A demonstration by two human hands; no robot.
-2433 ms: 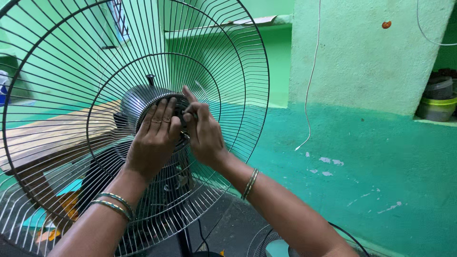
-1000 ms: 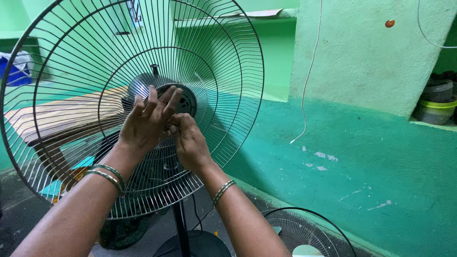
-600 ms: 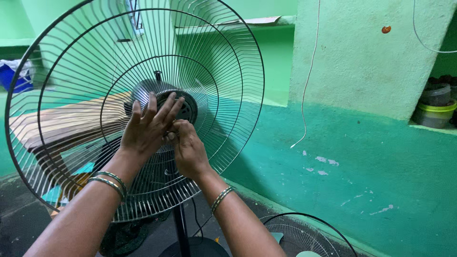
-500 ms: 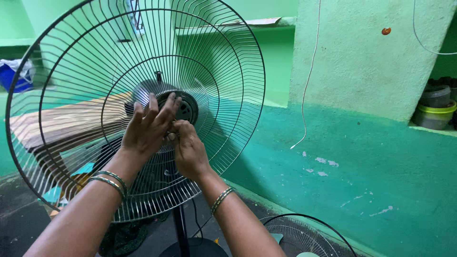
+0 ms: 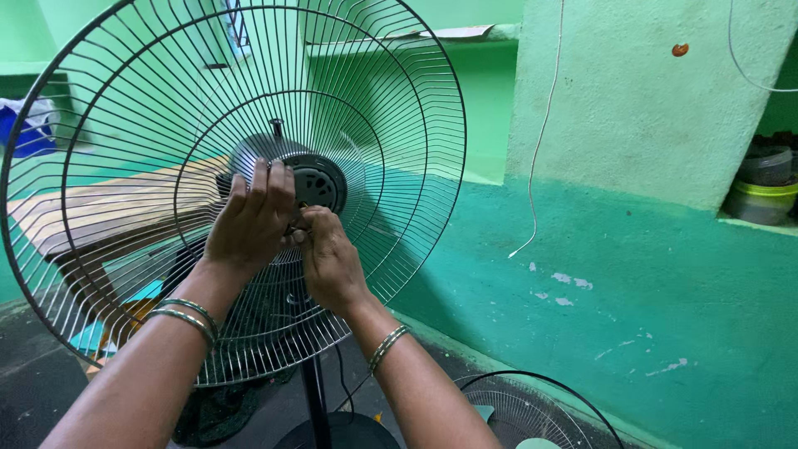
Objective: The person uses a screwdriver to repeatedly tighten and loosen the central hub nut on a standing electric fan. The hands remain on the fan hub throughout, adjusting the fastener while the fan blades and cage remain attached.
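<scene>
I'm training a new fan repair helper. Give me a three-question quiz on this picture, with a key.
1. True or false: both hands work at the middle of the wire fan guard.
2. Which hand lies flat against the motor housing: A) left hand, B) right hand?
3. What lies on the floor at lower right?

Key: 1. true. 2. A. 3. A second wire guard.

Soft, even daylight fills the scene; the picture is sharp, shadows are faint, and straight lines bow slightly at the edges.
</scene>
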